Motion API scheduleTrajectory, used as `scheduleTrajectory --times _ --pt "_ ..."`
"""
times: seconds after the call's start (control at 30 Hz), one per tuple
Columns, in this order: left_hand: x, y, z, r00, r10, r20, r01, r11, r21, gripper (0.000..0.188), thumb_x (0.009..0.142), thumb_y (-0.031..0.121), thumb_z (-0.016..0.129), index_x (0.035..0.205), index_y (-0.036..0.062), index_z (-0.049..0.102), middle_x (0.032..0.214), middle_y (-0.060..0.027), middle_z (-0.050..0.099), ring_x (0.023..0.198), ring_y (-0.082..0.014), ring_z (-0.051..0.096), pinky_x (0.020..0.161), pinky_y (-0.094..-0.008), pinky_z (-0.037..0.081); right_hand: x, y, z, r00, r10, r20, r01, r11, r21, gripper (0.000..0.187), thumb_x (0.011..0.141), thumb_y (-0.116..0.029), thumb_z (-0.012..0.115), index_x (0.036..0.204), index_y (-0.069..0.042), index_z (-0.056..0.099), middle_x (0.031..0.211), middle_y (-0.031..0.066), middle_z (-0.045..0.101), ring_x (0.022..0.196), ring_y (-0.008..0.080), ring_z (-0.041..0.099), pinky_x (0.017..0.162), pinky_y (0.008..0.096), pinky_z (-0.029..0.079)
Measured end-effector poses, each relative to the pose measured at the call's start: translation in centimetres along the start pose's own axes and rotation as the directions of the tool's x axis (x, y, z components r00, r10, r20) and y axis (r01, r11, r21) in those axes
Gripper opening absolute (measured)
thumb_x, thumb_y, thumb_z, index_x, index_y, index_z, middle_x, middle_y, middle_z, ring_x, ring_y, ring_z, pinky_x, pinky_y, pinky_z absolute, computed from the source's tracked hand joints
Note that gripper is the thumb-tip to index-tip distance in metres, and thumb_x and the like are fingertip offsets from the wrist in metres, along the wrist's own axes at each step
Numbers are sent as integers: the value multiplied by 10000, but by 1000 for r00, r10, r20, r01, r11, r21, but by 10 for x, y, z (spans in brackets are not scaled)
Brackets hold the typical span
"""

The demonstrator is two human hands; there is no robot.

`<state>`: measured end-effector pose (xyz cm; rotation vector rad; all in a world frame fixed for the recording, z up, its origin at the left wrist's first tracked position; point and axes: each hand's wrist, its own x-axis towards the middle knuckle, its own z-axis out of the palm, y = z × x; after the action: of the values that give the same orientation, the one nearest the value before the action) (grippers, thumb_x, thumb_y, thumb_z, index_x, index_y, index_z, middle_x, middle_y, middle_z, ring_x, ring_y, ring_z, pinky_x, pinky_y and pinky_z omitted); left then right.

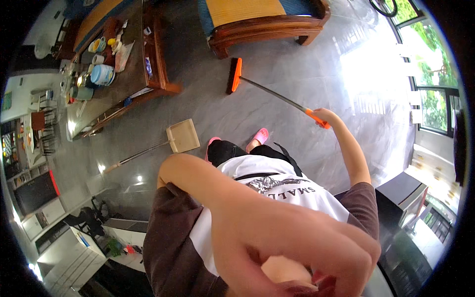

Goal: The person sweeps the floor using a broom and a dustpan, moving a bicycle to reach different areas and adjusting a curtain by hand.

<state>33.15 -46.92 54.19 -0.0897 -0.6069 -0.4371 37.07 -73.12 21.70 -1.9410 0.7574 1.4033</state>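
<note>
My right hand [324, 117], out to the right with the arm stretched, is closed round the orange grip of a broom [274, 92]. The broom's metal pole slants up and left to an orange head with dark bristles, touching the grey floor. My left hand [302, 237] is raised very close to the camera, its fingers curled in; the fingertips are mostly hidden, and what they hold, if anything, does not show. A beige dustpan [184, 136] lies on the floor left of my feet, its long handle pointing left, apart from both hands.
A wooden table [129, 42] at the upper left carries a blue-white tub [103, 74], cups and jars. A wooden bench [269, 27] with blue and yellow cushions stands ahead. Bright windows [428, 74] line the right, and a dark cabinet [402, 190] stands at the lower right.
</note>
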Motion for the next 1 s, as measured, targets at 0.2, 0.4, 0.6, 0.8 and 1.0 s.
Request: scheduleTrajectory --times 0.2,0.4,0.6,0.8,1.0 --pt "20 -1 -7 929 -301 215 290 953 84 181 731 143 409 662 -25 414 615 -101 364 475 -226 373 522 -307 311 -27 64 -2 992 91 -89 -70 974 217 360 741 -337 449 993 -82 469 548 56 436 385 111 385 347 236 317" --pt "17 -12 -10 999 18 37 -24 987 160 157 720 109 405 627 -17 391 586 -116 327 498 -264 355 470 -323 306 -58 56 -7 990 11 -144 26 968 251 376 754 -332 439 1032 -81 468 537 44 430 373 97 378 339 228 312" --pt "33 2 -29 991 -44 125 35 997 74 197 740 139 425 618 -13 398 577 -103 353 475 -233 376 466 -308 310 -35 15 -18 987 -63 -150 99 963 249 382 751 -334 446 1019 -65 482 518 36 425 363 93 377 335 231 305" --pt "64 39 -69 948 -146 284 65 959 277 180 733 144 462 613 11 452 620 -87 429 512 -191 431 447 -287 333 13 -58 -41 989 -95 -116 116 973 197 387 746 -335 452 1039 -82 475 521 30 428 362 92 369 335 229 299" --pt "40 122 -170 575 -652 -494 757 196 623 208 702 131 487 543 40 387 559 -18 396 520 -125 370 474 -254 310 46 -64 -50 991 60 -122 -34 978 207 374 736 -332 458 1010 -79 488 526 46 423 373 103 366 339 247 309"
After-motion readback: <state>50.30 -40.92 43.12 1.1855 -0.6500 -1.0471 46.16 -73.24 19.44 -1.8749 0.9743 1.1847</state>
